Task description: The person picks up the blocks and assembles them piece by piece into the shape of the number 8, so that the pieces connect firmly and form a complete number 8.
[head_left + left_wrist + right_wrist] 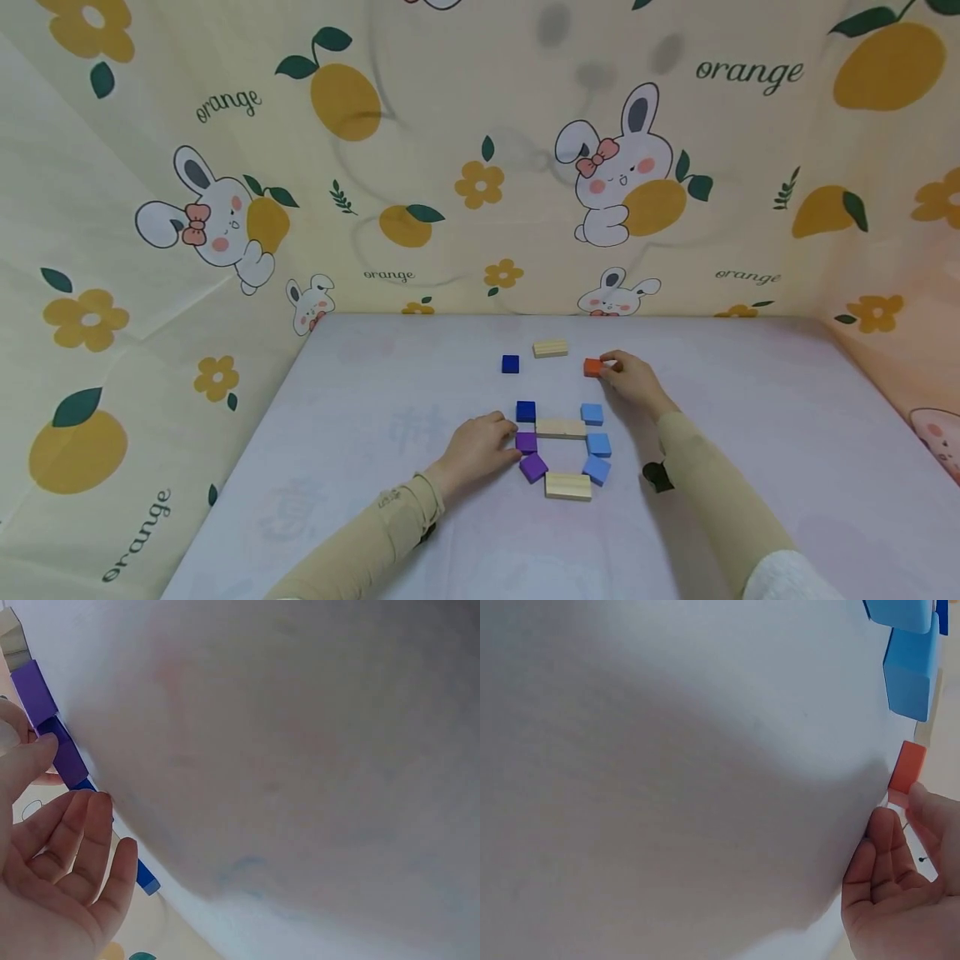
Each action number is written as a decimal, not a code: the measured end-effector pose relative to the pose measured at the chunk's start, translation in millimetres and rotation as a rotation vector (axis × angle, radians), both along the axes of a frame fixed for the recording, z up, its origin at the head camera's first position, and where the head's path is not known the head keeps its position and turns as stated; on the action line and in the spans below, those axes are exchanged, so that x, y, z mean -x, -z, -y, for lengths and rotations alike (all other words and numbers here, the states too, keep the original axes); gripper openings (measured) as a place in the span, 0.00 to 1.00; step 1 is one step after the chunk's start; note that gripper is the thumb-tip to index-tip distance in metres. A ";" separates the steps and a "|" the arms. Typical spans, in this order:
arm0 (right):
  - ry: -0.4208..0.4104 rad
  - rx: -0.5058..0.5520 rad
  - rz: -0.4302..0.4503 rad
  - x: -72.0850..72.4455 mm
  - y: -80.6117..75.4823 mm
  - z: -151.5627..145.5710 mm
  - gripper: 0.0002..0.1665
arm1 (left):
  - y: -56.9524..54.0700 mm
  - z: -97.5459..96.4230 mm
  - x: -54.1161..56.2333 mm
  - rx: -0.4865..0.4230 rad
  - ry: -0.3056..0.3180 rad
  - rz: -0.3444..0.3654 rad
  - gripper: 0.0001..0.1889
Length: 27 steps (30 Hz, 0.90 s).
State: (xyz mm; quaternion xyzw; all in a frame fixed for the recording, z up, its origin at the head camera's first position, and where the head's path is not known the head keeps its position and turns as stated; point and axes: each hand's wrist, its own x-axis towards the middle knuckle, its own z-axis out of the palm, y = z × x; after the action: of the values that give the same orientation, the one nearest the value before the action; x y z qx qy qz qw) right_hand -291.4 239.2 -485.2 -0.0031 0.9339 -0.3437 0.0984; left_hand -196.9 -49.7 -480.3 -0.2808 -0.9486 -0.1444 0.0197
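In the head view my right hand (632,381) pinches a small orange-red block (592,367) at the right of the back row. The right wrist view shows the thumb at one end of that block (907,766), the other fingers curled below. My left hand (476,448) is beside two purple blocks (527,443), its thumb at the lower one (533,467) and its fingertips near the upper one. Seen from the left wrist, its fingers (96,832) are loosely bent, with the thumb against a purple block (69,757).
Wooden blocks lie between the side columns, at the top (560,428) and bottom (567,486). Light blue blocks (598,445) line the right side; a dark blue block (526,411) tops the left. Farther back are another dark blue block (510,364) and a wooden block (551,348).
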 end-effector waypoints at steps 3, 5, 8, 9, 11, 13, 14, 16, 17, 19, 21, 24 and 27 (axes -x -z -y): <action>-0.008 -0.001 -0.013 -0.9 -0.1 -0.4 0.24 | 0.7 0.2 -0.2 0.003 0.001 -0.002 0.18; -0.018 -0.006 -0.015 -1.3 -0.1 -1.1 0.23 | 1.4 0.1 -0.2 0.005 0.001 -0.002 0.18; -0.035 -0.018 -0.012 -1.4 0.2 -2.7 0.23 | 2.1 -0.3 0.0 0.005 0.003 0.000 0.18; -0.041 -0.021 -0.010 -1.3 0.4 -3.3 0.23 | 1.9 -0.5 0.1 0.002 0.003 -0.001 0.18; -0.050 -0.022 0.001 -1.8 -0.1 -4.3 0.23 | 1.7 -0.8 0.4 -0.001 0.003 -0.002 0.18; -0.052 -0.011 0.022 -2.8 -0.3 -4.9 0.23 | 1.6 -1.0 0.6 -0.001 0.003 -0.002 0.18; -0.053 -0.008 0.030 -3.3 -0.3 -5.2 0.23 | 1.5 -1.0 0.7 -0.001 0.003 -0.002 0.18; -0.060 0.003 0.044 -5.0 -1.1 -5.1 0.23 | 1.4 -0.9 0.7 0.003 0.002 0.000 0.18; -0.066 0.008 0.047 -5.9 -1.4 -5.2 0.24 | 1.1 -0.8 0.5 0.004 0.002 0.002 0.18; -0.075 0.023 0.056 -7.6 -1.4 -5.1 0.24 | 0.6 -0.6 0.1 0.004 -0.001 0.008 0.18; -0.092 0.034 0.055 -9.5 -1.7 -4.9 0.24 | -0.1 -0.6 -0.3 0.003 -0.005 0.014 0.18; -0.100 0.045 0.064 -11.3 -0.2 -5.1 0.23 | -0.8 -0.4 -0.8 0.002 -0.008 0.018 0.18; -0.113 0.048 0.067 -12.3 1.6 -5.3 0.23 | -0.9 -0.1 -0.9 0.002 -0.007 0.015 0.18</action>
State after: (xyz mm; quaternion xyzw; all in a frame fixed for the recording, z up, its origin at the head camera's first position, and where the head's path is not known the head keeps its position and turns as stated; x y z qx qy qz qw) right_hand -279.1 244.5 -486.8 -0.0468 0.9199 -0.3599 0.1486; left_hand -195.9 -49.6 -479.4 -0.2765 -0.9499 -0.1455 0.0127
